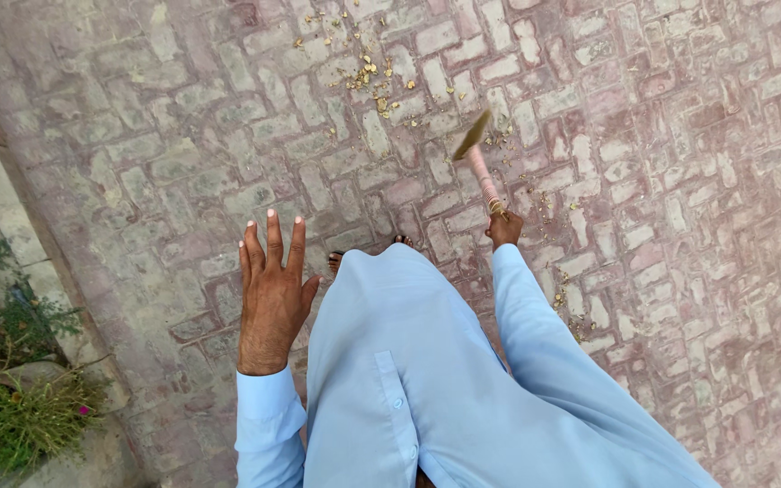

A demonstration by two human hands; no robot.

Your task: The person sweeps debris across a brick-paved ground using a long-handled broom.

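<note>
Pink-handled short broom (479, 167), clenched low in the right hand (503, 228), angles toward scattered yellow dry leaves (374, 77); left hand (271, 289) splays empty, likely for balance.

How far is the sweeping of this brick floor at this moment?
Done: the bricks at the left look mostly free of litter. In hand: the right hand grips a pink-handled broom, blurred above the floor; the left hand is open and holds nothing. Left: yellow leaf bits lie ahead, and more scraps lie beside the right sleeve.
</note>
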